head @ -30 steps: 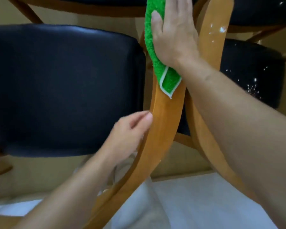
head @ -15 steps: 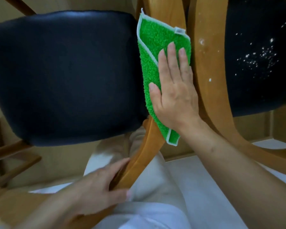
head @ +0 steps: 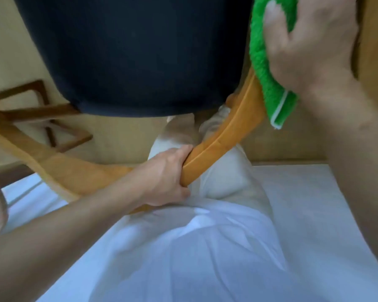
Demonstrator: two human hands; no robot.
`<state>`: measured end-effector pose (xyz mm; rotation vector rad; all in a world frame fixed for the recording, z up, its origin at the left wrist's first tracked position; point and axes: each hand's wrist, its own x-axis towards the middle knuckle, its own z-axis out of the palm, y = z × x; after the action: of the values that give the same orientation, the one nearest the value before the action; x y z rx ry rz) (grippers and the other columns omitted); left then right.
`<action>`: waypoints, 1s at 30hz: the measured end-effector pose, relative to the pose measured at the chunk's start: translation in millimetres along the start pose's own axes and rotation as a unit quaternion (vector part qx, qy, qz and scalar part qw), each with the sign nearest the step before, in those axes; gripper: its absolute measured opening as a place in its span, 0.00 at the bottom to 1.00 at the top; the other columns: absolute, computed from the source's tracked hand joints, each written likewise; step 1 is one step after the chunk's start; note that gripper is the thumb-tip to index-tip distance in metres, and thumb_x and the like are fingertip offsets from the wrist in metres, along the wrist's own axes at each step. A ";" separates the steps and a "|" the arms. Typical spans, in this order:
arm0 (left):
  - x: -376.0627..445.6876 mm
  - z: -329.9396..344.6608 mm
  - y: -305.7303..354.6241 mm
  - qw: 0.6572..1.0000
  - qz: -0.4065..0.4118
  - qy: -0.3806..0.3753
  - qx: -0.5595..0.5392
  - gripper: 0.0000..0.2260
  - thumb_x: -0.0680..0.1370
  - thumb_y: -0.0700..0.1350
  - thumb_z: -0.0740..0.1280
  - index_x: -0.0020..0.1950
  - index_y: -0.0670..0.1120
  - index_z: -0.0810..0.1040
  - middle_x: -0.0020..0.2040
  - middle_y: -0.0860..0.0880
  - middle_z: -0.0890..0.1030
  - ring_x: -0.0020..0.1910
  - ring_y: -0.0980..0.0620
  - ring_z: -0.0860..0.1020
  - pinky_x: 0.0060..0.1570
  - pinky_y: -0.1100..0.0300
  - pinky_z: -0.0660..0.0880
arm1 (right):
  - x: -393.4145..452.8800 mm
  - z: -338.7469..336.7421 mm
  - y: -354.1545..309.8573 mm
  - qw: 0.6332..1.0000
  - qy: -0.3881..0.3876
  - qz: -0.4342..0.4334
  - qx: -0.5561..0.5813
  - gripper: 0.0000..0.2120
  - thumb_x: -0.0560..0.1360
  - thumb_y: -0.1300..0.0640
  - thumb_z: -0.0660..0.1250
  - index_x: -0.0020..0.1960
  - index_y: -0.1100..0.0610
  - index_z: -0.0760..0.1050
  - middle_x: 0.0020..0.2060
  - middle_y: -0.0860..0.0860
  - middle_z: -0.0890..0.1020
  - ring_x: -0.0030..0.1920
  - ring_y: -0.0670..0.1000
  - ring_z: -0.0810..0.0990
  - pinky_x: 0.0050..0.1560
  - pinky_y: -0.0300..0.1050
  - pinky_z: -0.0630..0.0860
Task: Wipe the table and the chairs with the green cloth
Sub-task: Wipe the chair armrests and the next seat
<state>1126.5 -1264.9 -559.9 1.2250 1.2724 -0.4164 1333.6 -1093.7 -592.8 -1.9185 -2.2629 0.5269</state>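
A chair with a dark padded seat (head: 140,55) and a curved light-wood backrest rail (head: 225,138) fills the upper view. My left hand (head: 164,175) grips the lower stretch of that rail, fingers curled round it. The green cloth (head: 268,68), folded with a white hem, lies against the rail's upper part at top right. My right hand (head: 310,42) rests on the cloth, its fingers bent over the fabric and holding it against the wood. The rail's top end is hidden under cloth and hand.
A second chair's wood frame (head: 373,46) stands at the right edge. More wooden chair legs (head: 44,112) and a curved rail (head: 52,162) sit at the left. My white clothing (head: 205,247) fills the lower view over a tan floor (head: 122,138).
The view has dropped and closed in on the chair. My left hand went from touching the rail to gripping it lower down. My right hand and the cloth slid down the rail.
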 end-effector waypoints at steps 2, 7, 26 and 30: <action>-1.9 4.4 -3.4 1.000 -0.005 0.007 0.004 0.28 0.62 0.52 0.72 0.60 0.58 0.68 0.50 0.54 0.76 0.45 0.52 0.76 0.44 0.51 0.76 | 4.8 6.0 3.0 0.999 -0.016 0.028 0.018 0.24 0.80 0.39 0.43 0.54 0.50 0.74 0.49 0.54 0.78 0.52 0.55 0.75 0.57 0.51 0.69; -3.3 6.4 -3.6 1.000 -0.012 0.011 0.004 0.25 0.61 0.53 0.70 0.56 0.57 0.68 0.47 0.54 0.75 0.45 0.50 0.75 0.45 0.50 0.76 | -68.5 7.4 -36.2 1.000 0.012 0.002 0.012 0.31 0.78 0.53 0.59 0.75 0.68 0.58 0.74 0.66 0.59 0.75 0.68 0.54 0.73 0.65 0.54; -4.5 8.2 -1.8 1.000 -0.003 0.005 0.012 0.25 0.65 0.56 0.72 0.56 0.58 0.63 0.49 0.54 0.73 0.46 0.52 0.73 0.43 0.58 0.72 | 24.9 -10.7 -16.5 0.998 0.033 0.047 -0.018 0.30 0.81 0.51 0.50 0.77 0.66 0.50 0.77 0.63 0.52 0.77 0.64 0.48 0.76 0.46 0.42; -6.2 2.3 2.3 1.000 -0.003 0.002 0.012 0.23 0.65 0.58 0.70 0.55 0.59 0.65 0.45 0.58 0.73 0.42 0.57 0.73 0.38 0.64 0.69 | -32.1 -7.4 -42.4 0.995 -0.032 0.058 -0.081 0.33 0.79 0.48 0.53 0.78 0.62 0.48 0.78 0.59 0.50 0.77 0.61 0.46 0.75 0.63 0.47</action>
<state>1127.4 -1268.3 -553.8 1.2438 1.2782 -0.4351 1302.5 -1129.2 -567.3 -2.1510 -2.3079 0.4378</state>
